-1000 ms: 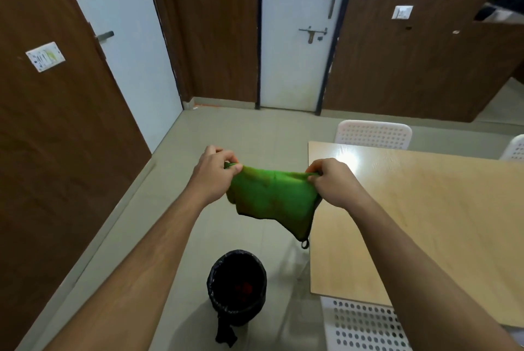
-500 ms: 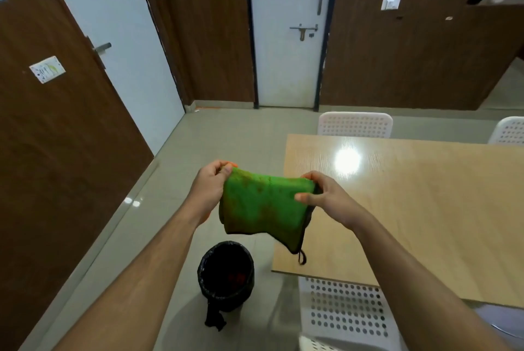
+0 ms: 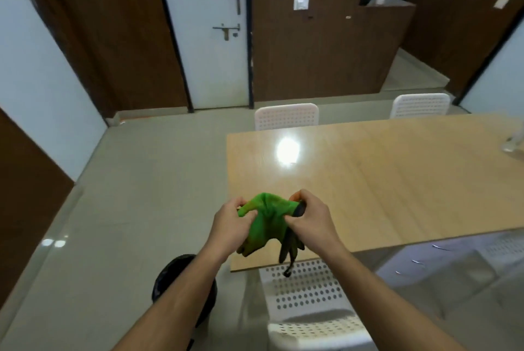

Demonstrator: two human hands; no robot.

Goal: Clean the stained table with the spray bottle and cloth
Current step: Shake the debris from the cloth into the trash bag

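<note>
Clearly soft and light, the green cloth (image 3: pixel 266 221) bunches between left hand (image 3: pixel 231 225) and right hand (image 3: pixel 307 218), both pinching its top edge above the tabletop (image 3: pixel 397 180).

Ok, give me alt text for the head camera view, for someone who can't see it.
Two bare hands, the left hand and the right hand, bunch a green cloth above the near corner of a wooden table. White perforated chairs stand around the table, and a black bin sits on the floor below.
</note>
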